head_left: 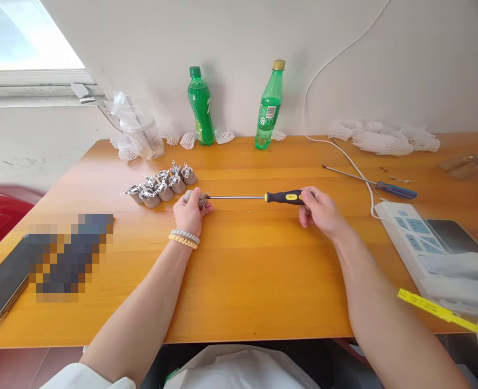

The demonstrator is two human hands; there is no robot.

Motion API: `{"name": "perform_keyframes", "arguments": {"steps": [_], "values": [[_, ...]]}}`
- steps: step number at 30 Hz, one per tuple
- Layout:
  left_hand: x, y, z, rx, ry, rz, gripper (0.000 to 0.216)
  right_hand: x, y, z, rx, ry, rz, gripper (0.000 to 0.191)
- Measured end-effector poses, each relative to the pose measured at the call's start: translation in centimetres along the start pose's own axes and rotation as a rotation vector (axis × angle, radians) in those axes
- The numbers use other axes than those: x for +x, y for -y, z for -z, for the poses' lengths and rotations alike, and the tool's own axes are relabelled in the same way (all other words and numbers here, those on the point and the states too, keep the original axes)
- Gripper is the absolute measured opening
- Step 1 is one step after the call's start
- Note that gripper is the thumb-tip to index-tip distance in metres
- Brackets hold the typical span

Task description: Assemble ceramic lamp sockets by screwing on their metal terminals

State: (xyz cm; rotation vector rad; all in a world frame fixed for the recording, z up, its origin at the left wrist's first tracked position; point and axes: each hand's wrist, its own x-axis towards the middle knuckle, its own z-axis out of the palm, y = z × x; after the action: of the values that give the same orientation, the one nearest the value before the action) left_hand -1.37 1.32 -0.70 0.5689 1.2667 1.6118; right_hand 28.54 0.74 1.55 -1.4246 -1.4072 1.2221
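My left hand [188, 214], with two braided bands at its wrist, pinches a small grey-brown round part with metal pieces [202, 200]. My fingers cover much of it. A screwdriver [284, 197] lies level across the middle, its black and yellow handle at the right. Its shaft points left and the tip meets the metal end of the held part; exact seating is too small to tell. My right hand [318, 209] is closed around the rear of the handle. Just left of my left hand stand several similar grey-brown round parts [164, 190] with perforated metal strips on top.
Two green bottles [201, 111] [269, 111] stand by the wall among white foam nets [392, 138]. A blue-handled screwdriver [396, 189] and a white power strip [411, 237] lie right. A dark phone [4, 281] lies left. A yellow tag [429, 307] hangs front right.
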Motion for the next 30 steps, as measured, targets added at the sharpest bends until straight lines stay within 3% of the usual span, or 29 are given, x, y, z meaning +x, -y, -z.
{"name": "perform_keyframes", "arguments": {"steps": [4,11,14,18,21,25,27,30], "values": [[0.0,-0.1,0.0,0.005,-0.001,0.004,0.028,0.0,-0.2,0.1,-0.143,-0.038,0.008,0.051],[0.0,0.0,0.1,-0.010,0.006,0.004,0.028,-0.2,0.6,-0.1,0.279,0.120,0.018,0.033],[0.1,0.0,0.1,-0.014,-0.001,0.005,0.026,-0.2,0.5,-0.1,0.118,0.047,0.014,0.031],[0.0,-0.1,0.0,-0.016,0.008,0.010,0.027,0.0,-0.1,0.0,-0.160,-0.071,0.010,0.049],[-0.1,-0.2,0.0,-0.020,0.009,0.016,0.027,0.0,-0.1,0.1,-0.065,-0.003,-0.034,0.054],[0.0,-0.2,0.1,-0.021,0.014,0.019,0.026,-0.3,0.7,0.0,0.277,0.146,0.004,0.035],[0.0,-0.1,0.1,-0.020,0.015,0.016,0.027,-0.4,0.9,-0.1,0.277,0.126,0.007,0.037],[0.0,-0.2,0.1,-0.017,0.010,0.013,0.027,-0.5,0.8,-0.3,0.098,0.043,0.001,0.034]]}}
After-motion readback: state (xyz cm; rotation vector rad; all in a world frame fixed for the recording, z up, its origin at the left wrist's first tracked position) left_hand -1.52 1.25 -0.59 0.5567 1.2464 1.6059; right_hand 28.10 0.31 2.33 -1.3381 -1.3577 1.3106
